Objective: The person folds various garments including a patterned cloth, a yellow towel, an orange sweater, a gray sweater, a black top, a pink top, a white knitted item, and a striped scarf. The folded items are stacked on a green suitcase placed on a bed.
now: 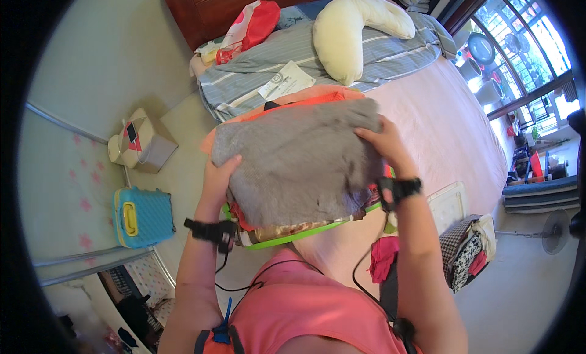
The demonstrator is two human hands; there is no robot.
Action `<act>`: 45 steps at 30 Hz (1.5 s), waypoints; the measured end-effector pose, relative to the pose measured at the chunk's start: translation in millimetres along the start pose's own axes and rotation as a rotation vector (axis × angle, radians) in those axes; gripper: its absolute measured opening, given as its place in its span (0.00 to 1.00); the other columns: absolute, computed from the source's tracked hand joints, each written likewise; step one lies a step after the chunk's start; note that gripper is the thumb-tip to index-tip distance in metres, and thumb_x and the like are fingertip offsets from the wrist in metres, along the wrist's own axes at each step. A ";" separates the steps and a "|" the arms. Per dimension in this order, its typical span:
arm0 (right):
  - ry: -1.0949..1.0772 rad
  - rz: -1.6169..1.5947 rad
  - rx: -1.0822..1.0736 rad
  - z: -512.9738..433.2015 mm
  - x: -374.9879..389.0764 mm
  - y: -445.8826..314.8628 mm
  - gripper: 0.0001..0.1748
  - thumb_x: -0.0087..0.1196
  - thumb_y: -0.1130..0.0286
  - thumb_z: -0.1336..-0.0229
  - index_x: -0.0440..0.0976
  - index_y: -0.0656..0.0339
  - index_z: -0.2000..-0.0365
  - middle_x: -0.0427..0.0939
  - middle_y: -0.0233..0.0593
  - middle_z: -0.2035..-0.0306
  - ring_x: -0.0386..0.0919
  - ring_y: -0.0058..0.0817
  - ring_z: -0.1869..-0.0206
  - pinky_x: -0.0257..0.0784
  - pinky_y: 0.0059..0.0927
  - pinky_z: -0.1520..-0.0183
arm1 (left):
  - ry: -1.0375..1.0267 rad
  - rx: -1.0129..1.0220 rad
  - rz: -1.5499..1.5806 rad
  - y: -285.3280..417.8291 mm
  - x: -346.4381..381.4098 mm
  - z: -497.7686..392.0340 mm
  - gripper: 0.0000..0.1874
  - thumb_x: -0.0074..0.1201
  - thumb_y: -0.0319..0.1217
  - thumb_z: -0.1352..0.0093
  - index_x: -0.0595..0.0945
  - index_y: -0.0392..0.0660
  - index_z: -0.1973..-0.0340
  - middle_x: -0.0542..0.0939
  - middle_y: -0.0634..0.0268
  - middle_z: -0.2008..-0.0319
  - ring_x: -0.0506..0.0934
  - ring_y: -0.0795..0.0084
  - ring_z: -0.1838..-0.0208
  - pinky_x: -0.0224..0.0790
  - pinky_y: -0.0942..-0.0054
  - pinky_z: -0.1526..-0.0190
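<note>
A grey knitted garment [293, 157], folded into a rough rectangle, lies across a pile of clothes in front of me. My left hand [222, 175] grips its left edge, thumb on top and fingers hidden beneath. At the far right corner my right hand [384, 141] holds it the same way. Under it show orange cloth [320, 99] at the back and brown patterned fabric [293, 230] at the front. A bright green rim [297, 237] of a container curves around the near side of the pile; most of that container is hidden.
Behind the pile is a bed with a striped grey quilt [389, 63], a cream curved pillow [341, 38], a printed paper [287, 80] and a red-and-white bag [252, 28]. A turquoise suitcase [149, 216] stands left on the floor. Right are a white lid [446, 203] and a full clothes container [467, 248].
</note>
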State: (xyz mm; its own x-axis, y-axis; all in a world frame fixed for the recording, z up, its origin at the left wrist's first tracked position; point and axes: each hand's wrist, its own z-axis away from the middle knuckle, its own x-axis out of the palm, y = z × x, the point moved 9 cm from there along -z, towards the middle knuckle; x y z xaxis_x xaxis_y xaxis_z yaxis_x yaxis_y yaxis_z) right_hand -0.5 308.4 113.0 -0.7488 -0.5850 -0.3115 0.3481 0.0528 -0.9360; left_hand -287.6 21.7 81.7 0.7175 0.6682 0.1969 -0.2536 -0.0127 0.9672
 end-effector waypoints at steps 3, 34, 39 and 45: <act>0.139 0.376 -0.032 -49.2 60.4 55.2 0.24 0.63 0.72 0.47 0.74 0.68 0.49 0.81 0.52 0.57 0.80 0.44 0.53 0.73 0.38 0.46 | 0.195 -0.053 -0.139 -55.8 -49.0 -39.0 0.27 0.62 0.29 0.36 0.72 0.36 0.42 0.78 0.58 0.48 0.76 0.65 0.47 0.69 0.67 0.44; 0.082 1.082 -0.402 -43.3 173.7 22.8 0.39 0.53 0.36 0.46 0.66 0.34 0.35 0.51 0.42 0.26 0.41 0.54 0.24 0.27 0.84 0.35 | -0.287 0.286 -1.638 -63.7 26.5 -59.6 0.39 0.54 0.62 0.37 0.67 0.69 0.31 0.51 0.60 0.24 0.40 0.47 0.21 0.27 0.19 0.35; 0.104 1.052 -0.441 -50.1 175.5 49.1 0.40 0.52 0.34 0.48 0.65 0.31 0.36 0.53 0.39 0.27 0.43 0.52 0.24 0.29 0.87 0.37 | -0.310 0.168 -1.637 -99.3 17.7 -67.1 0.40 0.56 0.59 0.37 0.67 0.65 0.31 0.48 0.58 0.23 0.40 0.46 0.22 0.29 0.21 0.34; 0.116 1.027 -0.429 -48.9 171.7 48.2 0.38 0.50 0.33 0.46 0.65 0.31 0.36 0.54 0.36 0.27 0.42 0.48 0.24 0.28 0.87 0.37 | -0.282 0.294 -1.667 -89.7 26.3 -66.1 0.37 0.57 0.56 0.36 0.68 0.65 0.32 0.48 0.59 0.23 0.42 0.46 0.22 0.25 0.25 0.31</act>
State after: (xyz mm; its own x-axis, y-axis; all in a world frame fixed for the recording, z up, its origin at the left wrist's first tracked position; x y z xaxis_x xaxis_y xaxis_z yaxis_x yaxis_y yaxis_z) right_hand -139.8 250.0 6.5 -0.2739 -0.0251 -0.9614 0.6247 0.7554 -0.1977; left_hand -288.9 89.6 -10.5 0.1537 -0.0405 -0.9873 0.9239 0.3601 0.1290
